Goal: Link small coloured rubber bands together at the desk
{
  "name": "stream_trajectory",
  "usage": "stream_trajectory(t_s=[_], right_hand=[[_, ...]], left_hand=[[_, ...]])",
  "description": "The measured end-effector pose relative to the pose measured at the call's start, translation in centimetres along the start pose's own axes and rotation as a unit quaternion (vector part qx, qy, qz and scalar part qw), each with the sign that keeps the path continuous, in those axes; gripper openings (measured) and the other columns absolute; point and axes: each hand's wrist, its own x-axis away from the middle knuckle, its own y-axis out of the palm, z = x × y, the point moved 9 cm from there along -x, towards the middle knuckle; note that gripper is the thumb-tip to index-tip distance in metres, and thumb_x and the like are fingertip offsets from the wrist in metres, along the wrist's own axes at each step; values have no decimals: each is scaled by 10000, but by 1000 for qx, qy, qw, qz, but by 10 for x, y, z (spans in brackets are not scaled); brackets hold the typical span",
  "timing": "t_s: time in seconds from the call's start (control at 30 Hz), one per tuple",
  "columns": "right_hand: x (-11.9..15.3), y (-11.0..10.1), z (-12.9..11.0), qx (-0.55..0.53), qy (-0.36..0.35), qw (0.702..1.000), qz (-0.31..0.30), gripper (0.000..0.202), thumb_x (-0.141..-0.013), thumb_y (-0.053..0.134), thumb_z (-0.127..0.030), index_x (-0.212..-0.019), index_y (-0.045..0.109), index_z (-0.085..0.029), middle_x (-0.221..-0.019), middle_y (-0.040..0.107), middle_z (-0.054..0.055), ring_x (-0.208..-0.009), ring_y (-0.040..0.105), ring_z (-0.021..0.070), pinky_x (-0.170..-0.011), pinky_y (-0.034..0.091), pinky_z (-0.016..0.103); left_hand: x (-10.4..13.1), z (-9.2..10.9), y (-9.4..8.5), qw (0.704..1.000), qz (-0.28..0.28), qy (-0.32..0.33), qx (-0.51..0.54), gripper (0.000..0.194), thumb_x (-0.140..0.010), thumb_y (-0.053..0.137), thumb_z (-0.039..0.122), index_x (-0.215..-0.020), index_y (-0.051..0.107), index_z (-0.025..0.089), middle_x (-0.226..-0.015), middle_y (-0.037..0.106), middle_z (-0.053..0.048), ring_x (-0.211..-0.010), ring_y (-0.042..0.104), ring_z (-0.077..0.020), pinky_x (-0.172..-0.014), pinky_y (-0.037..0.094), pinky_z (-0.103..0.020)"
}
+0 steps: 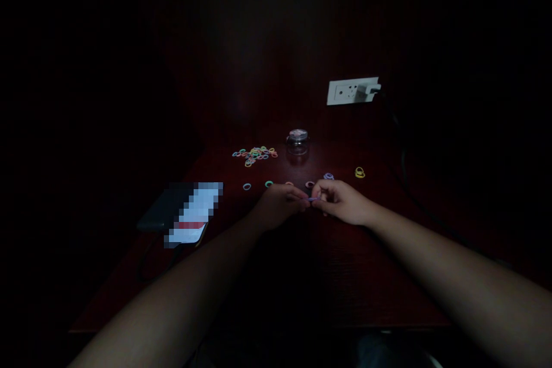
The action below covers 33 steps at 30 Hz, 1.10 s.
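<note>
Between the fingertips of both hands a small purple hair tie [310, 199] is held just above the dark red table [345, 276]. My left hand [282, 202] pinches its left end, and my right hand [340, 201] pinches the right end. Beyond the hands several small bands lie in a loose row: a blue hair tie [246, 187], a green hair tie [269, 184], pink ones [309, 184] partly behind my fingers, purple ones [328, 176] and yellow ones [359, 172]. Farther back is a pile of mixed-colour hair ties [256, 154].
A clear lidded jar [297, 142] stands at the back. To the left lie a lit phone [196, 215] and a dark flat object [161, 207]. A wall socket [352, 91] holds a white plug, with a dark cable [403, 161] running down the right side. The surroundings are very dark.
</note>
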Motion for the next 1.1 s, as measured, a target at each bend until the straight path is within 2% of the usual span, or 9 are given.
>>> stream_trajectory(t_s=[0.3, 0.47, 0.63, 0.83, 1.0, 1.1], right_hand=[[3, -1, -2, 10, -3, 1000, -1, 161, -820, 555, -310, -796, 513, -157, -529, 512, -37, -455, 463, 67, -437, 332, 181], [2, -2, 2, 18, 0, 1000, -2, 200, -813, 568, -346, -760, 505, -164, -531, 521, -27, -470, 460, 78, -447, 323, 188], [2, -3, 2, 34, -19, 999, 3, 182, -806, 575, -303, -728, 482, -167, -569, 510, -26, -493, 447, 74, -453, 319, 191], [3, -3, -3, 2, -52, 999, 6, 147, -797, 581, -234, -870, 469, -172, -624, 501, -37, -535, 474, 82, -488, 353, 199], [3, -1, -5, 15, -49, 999, -3, 101, -820, 554, -251, -814, 516, -158, -596, 493, -29, -521, 440, 79, -484, 333, 205], [2, -3, -6, 5, -46, 999, 11, 116, -819, 556, -259, -850, 525, -152, -591, 492, -31, -505, 429, 77, -467, 319, 204]], left_hand=[[1, 4, 1, 1000, -7, 13, -5, 163, -721, 652, 265, -798, 690, 127, -670, 676, -44, -598, 598, -108, -556, 449, -210], [1, 4, 4, 999, -24, 32, -1, 183, -739, 634, 285, -820, 688, 130, -738, 694, -63, -633, 612, -117, -606, 479, -234], [1, 7, 7, 998, -37, 48, -5, 168, -766, 604, 266, -808, 681, 123, -765, 697, -68, -631, 606, -104, -613, 476, -231], [2, 9, 7, 999, -40, 33, -3, 164, -772, 601, 250, -821, 670, 110, -779, 697, -67, -637, 597, -95, -624, 469, -231], [1, 8, 7, 998, -43, 37, -4, 176, -783, 591, 269, -823, 669, 117, -785, 694, -63, -638, 595, -92, -624, 465, -231], [1, 6, 7, 998, -41, 38, -2, 200, -784, 593, 293, -831, 667, 114, -788, 693, -68, -646, 598, -97, -624, 462, -231]])
